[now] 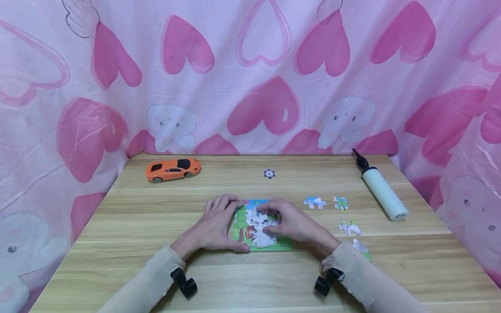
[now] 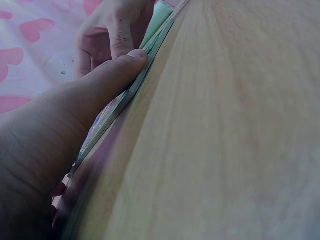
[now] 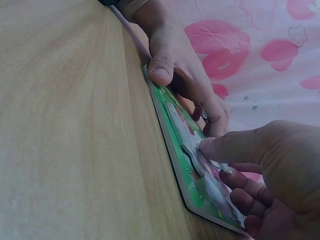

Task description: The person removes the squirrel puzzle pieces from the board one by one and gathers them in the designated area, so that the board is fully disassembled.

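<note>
A small jigsaw board (image 1: pixel 264 249) lies on the table, with a green border and a picture of white cartoon animals. My left hand (image 1: pixel 213 224) holds it from the left, thumb on the near edge and fingers towards the far left corner. Over the board's right half, my right hand (image 1: pixel 291 219) pinches a pale puzzle piece (image 3: pixel 221 166) between thumb and fingertips, low over the picture. In the right wrist view, some fitted pieces stand slightly proud of the board. Most of the pinched piece is hidden by the fingers.
Loose puzzle pieces lie to the right: a blue one (image 1: pixel 315 202), a green one (image 1: pixel 340 203), a white one (image 1: pixel 349 228) and another (image 1: pixel 362 249) partly behind the right sleeve. Farther back are an orange toy car (image 1: pixel 173 170), a round chip (image 1: pixel 269 174) and a hand pump (image 1: pixel 383 193).
</note>
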The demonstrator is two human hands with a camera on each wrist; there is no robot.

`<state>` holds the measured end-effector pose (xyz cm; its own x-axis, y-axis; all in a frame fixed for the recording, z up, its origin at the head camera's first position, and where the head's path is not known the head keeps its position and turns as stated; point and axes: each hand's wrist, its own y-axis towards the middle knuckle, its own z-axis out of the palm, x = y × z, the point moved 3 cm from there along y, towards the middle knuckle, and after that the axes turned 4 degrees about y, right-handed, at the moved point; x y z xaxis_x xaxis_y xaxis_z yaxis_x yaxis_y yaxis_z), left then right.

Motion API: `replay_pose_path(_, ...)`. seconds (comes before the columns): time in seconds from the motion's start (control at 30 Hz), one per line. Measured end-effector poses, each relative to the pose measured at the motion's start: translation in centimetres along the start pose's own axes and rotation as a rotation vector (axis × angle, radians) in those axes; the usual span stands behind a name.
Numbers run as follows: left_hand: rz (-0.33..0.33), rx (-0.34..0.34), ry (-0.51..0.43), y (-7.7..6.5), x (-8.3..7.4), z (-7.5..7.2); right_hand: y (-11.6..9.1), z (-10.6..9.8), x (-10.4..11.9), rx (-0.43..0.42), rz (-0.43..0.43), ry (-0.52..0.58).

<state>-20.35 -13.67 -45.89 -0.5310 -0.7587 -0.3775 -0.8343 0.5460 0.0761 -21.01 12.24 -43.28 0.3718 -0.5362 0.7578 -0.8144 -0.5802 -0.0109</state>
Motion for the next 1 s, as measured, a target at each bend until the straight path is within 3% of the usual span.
replay_pose_path(0.53,-0.006,0.006,-0.011,0.0,-0.1,-0.1,0.1,-0.1,0.0,0.037,0.002,-0.057)
replay_pose_path(1.0,-0.007,0.011,-0.004,0.1,-0.1,-0.1,0.1,-1.1,0.1,-0.072,0.027,-0.05)
